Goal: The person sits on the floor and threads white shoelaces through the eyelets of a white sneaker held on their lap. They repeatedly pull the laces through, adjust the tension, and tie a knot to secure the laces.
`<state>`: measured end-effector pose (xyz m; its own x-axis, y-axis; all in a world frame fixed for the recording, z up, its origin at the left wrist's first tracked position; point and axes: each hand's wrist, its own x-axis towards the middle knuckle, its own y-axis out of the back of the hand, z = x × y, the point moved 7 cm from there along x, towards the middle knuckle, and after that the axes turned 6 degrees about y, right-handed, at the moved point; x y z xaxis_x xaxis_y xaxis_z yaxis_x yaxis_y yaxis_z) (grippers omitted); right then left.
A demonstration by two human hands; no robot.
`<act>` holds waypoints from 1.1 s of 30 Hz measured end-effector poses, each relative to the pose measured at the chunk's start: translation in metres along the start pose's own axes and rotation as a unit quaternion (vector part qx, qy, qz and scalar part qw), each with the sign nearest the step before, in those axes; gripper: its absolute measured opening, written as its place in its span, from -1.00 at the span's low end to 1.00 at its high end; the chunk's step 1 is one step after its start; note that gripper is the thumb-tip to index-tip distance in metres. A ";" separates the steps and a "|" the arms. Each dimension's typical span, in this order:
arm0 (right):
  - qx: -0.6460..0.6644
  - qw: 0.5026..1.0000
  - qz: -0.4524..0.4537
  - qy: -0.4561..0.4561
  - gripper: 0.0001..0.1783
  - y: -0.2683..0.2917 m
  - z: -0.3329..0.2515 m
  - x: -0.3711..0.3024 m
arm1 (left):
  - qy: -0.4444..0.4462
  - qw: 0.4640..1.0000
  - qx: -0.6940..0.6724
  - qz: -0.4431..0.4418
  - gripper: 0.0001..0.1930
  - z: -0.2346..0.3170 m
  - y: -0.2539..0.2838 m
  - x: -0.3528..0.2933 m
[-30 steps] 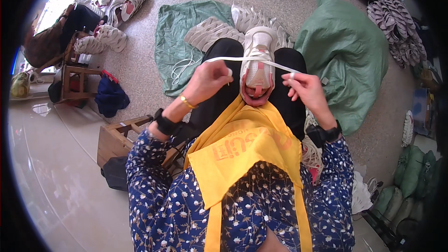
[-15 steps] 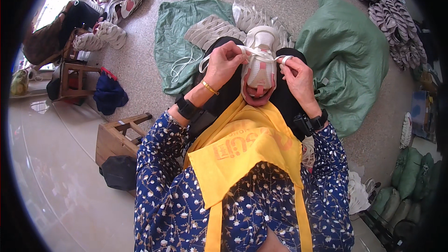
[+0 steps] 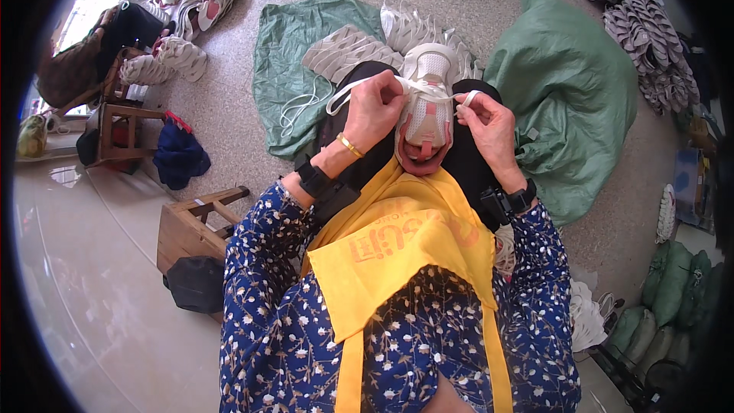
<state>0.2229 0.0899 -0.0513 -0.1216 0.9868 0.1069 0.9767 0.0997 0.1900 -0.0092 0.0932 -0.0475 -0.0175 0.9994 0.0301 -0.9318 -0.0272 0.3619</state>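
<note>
A white and pink shoe upper (image 3: pixel 427 117) lies lengthwise between my dark-clad knees, its pink-lined opening toward me. White shoelace (image 3: pixel 430 92) runs across its middle, crossed over itself. Fingertips of my left hand (image 3: pixel 373 113) pinch the lace at the upper's left side, and a loop of it hangs out beyond the knuckles. On the other side, my right hand (image 3: pixel 488 124) has the lace between thumb and fingers, with a small loop standing above them. A yellow apron (image 3: pixel 405 233) covers my lap just below the opening.
Rows of white shoe uppers (image 3: pixel 353 52) lie beyond my knees, partly on a flat green sack (image 3: pixel 283 38). A bulky green sack (image 3: pixel 569 99) sits at the right. Wooden stools (image 3: pixel 180 233) stand at the left. More bundled uppers (image 3: pixel 650 46) lie far right.
My left hand has shifted slightly toward the right and turned, its fingers now closer to the lace crossing. The right hand and the shoe upper have hardly moved.
</note>
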 end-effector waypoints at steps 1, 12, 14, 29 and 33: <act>0.009 1.000 -0.002 0.003 -0.89 0.000 0.000 0.000 | -0.016 1.000 0.022 0.000 -0.87 0.004 -0.002 -0.002; 0.120 0.993 0.008 0.009 -0.91 0.002 0.012 0.003 | -0.016 1.000 -0.004 0.006 -0.88 0.001 0.000 -0.005; 0.120 0.993 0.008 0.005 -0.91 0.001 0.011 0.001 | -0.016 1.000 0.012 -0.002 -0.88 0.000 0.000 -0.005; -0.007 0.999 -0.001 0.040 -0.93 -0.009 -0.003 0.004 | -0.105 0.992 0.060 0.024 -0.85 0.009 -0.004 -0.008; -0.020 0.999 0.021 0.038 -0.90 -0.007 -0.011 0.002 | -0.118 0.991 0.063 0.026 -0.82 0.014 -0.004 -0.008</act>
<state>0.2135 0.0901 -0.0421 -0.0949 0.9772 0.1899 0.9736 0.0513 0.2226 0.0002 0.0852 -0.0359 0.0344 0.9642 0.2631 -0.8794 -0.0959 0.4664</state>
